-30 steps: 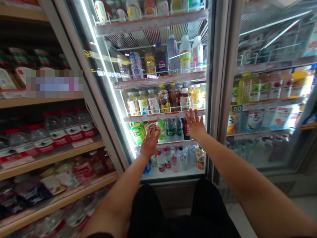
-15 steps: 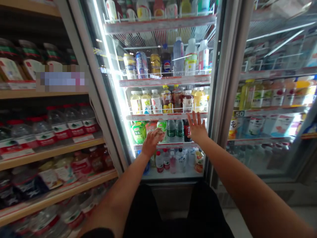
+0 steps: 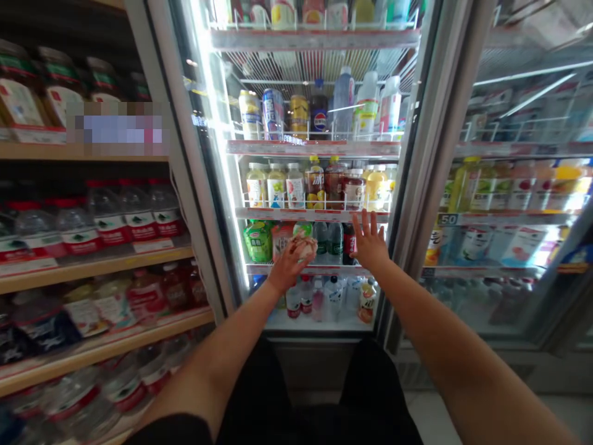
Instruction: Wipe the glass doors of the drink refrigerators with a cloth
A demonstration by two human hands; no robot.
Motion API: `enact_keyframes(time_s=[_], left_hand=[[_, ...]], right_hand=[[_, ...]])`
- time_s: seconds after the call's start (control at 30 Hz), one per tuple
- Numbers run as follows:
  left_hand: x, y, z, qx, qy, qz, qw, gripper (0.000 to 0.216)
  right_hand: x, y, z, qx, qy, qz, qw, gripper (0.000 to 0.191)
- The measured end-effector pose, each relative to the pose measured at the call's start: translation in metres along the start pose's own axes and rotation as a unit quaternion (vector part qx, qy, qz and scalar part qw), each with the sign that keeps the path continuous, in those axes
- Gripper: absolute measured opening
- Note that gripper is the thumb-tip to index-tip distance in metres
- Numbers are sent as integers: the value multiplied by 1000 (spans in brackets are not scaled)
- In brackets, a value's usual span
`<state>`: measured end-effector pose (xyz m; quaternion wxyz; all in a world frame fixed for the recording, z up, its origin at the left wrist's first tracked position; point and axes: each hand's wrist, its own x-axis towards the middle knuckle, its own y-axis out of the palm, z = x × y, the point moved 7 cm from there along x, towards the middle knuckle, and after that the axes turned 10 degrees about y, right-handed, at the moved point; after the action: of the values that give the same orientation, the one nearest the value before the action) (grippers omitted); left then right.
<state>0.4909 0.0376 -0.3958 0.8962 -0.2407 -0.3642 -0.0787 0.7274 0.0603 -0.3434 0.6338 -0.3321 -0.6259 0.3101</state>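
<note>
My left hand is closed around a crumpled, pale pinkish wad, like a cloth or tissue; its exact kind is unclear. The wad is in front of the fridge's glass door, covering part of a drink row. My right hand is spread, palm forward and fingers up, at the right part of the same door; it looks flat on the glass. Beyond the hands sit a green pouch and green-labelled water bottles. Above them a shelf edge carries bottled juices and teas.
Wooden shelves with red-capped bottles stand at the left. A metal door frame separates this fridge from another lit fridge on the right. My dark-clothed legs are below, close to the fridge base.
My left hand has shifted a little right, and more of the pale wad shows in it. My right hand keeps almost the same place. The view has tilted and turned slightly.
</note>
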Motion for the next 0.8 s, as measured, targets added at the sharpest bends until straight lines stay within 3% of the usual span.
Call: enact_keyframes(time_s=[0.1, 0.23, 0.3, 0.47, 0.6, 0.7, 0.8], left_hand=[[13, -5, 22, 3, -2, 4, 1000, 51], [28, -8, 49, 22, -60, 8, 998, 50], [23, -4, 40, 30, -71, 18, 997, 51], [0, 12, -4, 22, 4, 47, 999, 50], [10, 10, 18, 15, 0, 46, 999, 48], [22, 4, 45, 16, -48, 38, 998, 46], [20, 3, 45, 3, -86, 41, 995, 44]], right_hand=[[-1, 0, -1, 2, -5, -14, 1000, 134], [-3, 1, -2, 3, -13, -23, 1000, 133], [-3, 1, -2, 3, -12, -22, 1000, 132], [-5, 2, -2, 7, -14, -36, 999, 131], [-5, 4, -2, 7, -17, -37, 999, 133], [-4, 5, -3, 4, -12, -26, 1000, 133], [-4, 6, -3, 1, -8, -6, 1000, 130]])
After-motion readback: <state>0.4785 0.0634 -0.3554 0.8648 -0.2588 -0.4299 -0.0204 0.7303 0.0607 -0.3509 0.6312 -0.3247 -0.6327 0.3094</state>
